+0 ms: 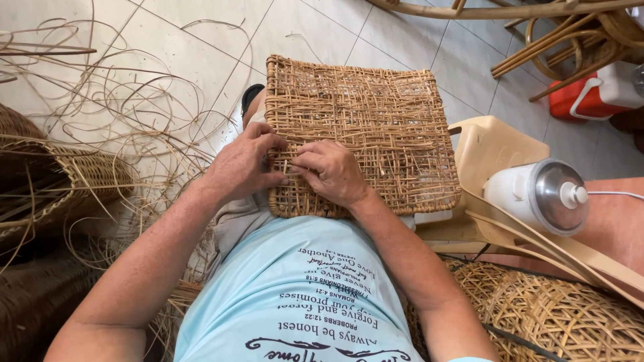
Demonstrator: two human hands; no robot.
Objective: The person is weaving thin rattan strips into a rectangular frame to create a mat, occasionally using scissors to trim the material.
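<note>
A square woven rattan panel (376, 121) lies on my lap, its open weave facing up. My left hand (241, 164) grips the panel's near-left edge, thumb on top. Beside it my right hand (332, 171) rests on the weave with fingers curled, pinching a thin rattan strand (286, 166) near the left edge. The two hands almost touch. The panel's near edge is partly hidden behind my hands and my light blue shirt.
Loose rattan strips (114, 100) sprawl over the tiled floor at left, by a woven basket (60, 181). At right stand a beige plastic chair (496, 144), a white and metal appliance (540, 194), another woven piece (563, 315), rattan furniture frames (570, 33) and a red container (597, 94).
</note>
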